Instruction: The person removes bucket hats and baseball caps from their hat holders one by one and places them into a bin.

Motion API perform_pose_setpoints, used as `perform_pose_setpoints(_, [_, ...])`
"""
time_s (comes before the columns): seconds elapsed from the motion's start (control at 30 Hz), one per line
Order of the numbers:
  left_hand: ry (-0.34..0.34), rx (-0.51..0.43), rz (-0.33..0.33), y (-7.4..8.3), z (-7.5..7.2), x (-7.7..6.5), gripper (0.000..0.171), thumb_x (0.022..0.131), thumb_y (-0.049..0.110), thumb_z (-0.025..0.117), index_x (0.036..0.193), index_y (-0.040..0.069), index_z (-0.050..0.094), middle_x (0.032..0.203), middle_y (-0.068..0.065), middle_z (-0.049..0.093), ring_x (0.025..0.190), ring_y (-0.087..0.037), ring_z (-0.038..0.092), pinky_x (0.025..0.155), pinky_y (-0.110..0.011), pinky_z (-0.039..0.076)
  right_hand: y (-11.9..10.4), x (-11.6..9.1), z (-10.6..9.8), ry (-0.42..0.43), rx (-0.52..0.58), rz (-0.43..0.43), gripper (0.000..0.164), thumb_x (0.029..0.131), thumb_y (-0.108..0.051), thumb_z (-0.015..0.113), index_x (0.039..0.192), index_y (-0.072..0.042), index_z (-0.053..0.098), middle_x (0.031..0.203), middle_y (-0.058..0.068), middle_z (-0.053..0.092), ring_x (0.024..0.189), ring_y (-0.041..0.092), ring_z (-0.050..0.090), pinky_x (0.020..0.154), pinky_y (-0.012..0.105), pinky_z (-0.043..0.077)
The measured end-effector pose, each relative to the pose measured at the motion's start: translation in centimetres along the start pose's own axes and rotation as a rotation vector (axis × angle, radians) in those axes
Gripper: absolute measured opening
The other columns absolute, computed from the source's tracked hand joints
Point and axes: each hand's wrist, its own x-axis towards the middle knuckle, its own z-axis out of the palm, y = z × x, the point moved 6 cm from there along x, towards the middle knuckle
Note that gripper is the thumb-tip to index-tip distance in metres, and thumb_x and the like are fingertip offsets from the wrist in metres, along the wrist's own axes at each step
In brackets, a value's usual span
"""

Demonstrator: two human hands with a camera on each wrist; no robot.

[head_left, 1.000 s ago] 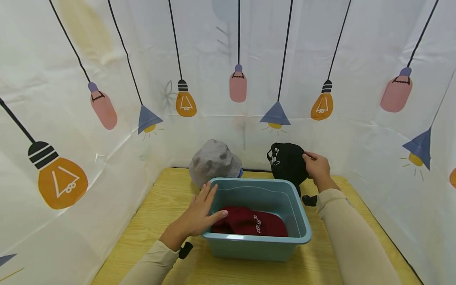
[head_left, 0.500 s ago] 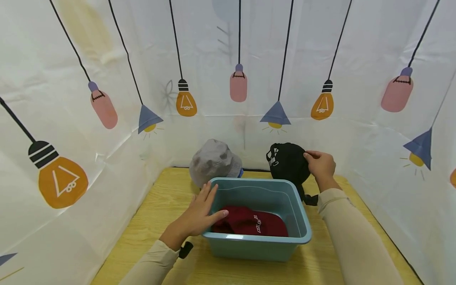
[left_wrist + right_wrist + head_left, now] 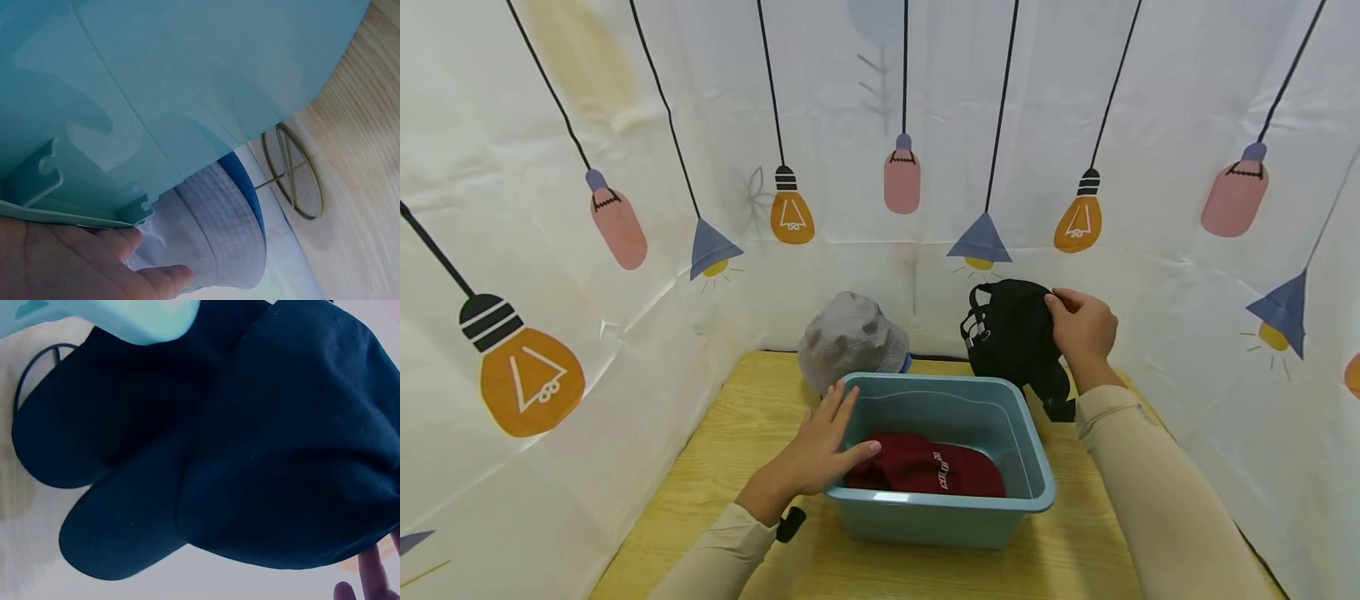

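Presently, right hand (image 3: 1084,332) pinches black baseball cap (image 3: 1011,329); left hand (image 3: 811,452), fingers extended, touches teal tub (image 3: 928,521), maroon cap (image 3: 966,472) near its thumb.

Grey hat (image 3: 847,337): lower front hidden behind the bin (image 3: 928,527).
Black cap (image 3: 1017,333): crown cut by the right wrist view's edge.
Right hand (image 3: 1086,329): mostly cut off there.
Wire stand (image 3: 287,174): rod's upper end hidden by the hat.

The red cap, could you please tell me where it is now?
In the head view, the red cap lies inside the blue tub at lower centre, just right of the left hand.
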Motion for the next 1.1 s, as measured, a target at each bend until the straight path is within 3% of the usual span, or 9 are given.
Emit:
perform_pose_setpoints(0.13, [0.006,0.002,-0.001,-0.1,0.1,0.0,0.099,0.099,0.074,0.044,0.168,0.014,0.009,0.175,-0.014,0.0,0.161,-0.037,0.001,0.121,-0.075,0.007,-0.8,-0.1,-0.6,0.018,-0.01,-0.055,0.044,0.103,-0.048,0.061,0.135,-0.02,0.071,0.131,0.01,0.073,0.125,0.033,0.064,0.105,0.052,0.047])
perform_pose_setpoints(0.43, [0.0,-0.01,-0.004,-0.2,0.1,0.1,0.099,0.098,0.076,0.044,0.168,0.016,0.008,0.175,-0.013,-0.001,0.162,-0.036,0.0,0.121,-0.074,0.007,-1.8,-0.4,-1.6,0.056,0.013,-0.086,0.047,0.102,-0.052,0.059,0.135,-0.02,0.071,0.132,0.01,0.072,0.123,0.032,0.066,0.106,0.053,0.047])
perform_pose_setpoints(0.8, [0.001,-0.018,-0.003,-0.3,0.3,0.1,0.097,0.099,0.073,0.044,0.168,0.014,0.009,0.175,-0.014,0.0,0.162,-0.034,-0.001,0.12,-0.075,0.008,-4.2,-1.1,-3.6,0.158,0.079,-0.199,0.042,0.099,-0.046,0.068,0.127,-0.016,0.076,0.121,0.011,0.077,0.116,0.029,0.069,0.105,0.049,0.049])
perform_pose_setpoints(1.1, [0.005,-0.019,-0.001,-0.2,0.2,0.0,0.098,0.099,0.073,0.045,0.168,0.014,0.009,0.175,-0.014,0.0,0.162,-0.035,-0.001,0.12,-0.076,0.007,-5.1,-1.5,-4.4,0.197,0.114,-0.236,0.044,0.095,-0.047,0.073,0.13,-0.02,0.075,0.118,0.007,0.078,0.123,0.021,0.066,0.102,0.045,0.05])
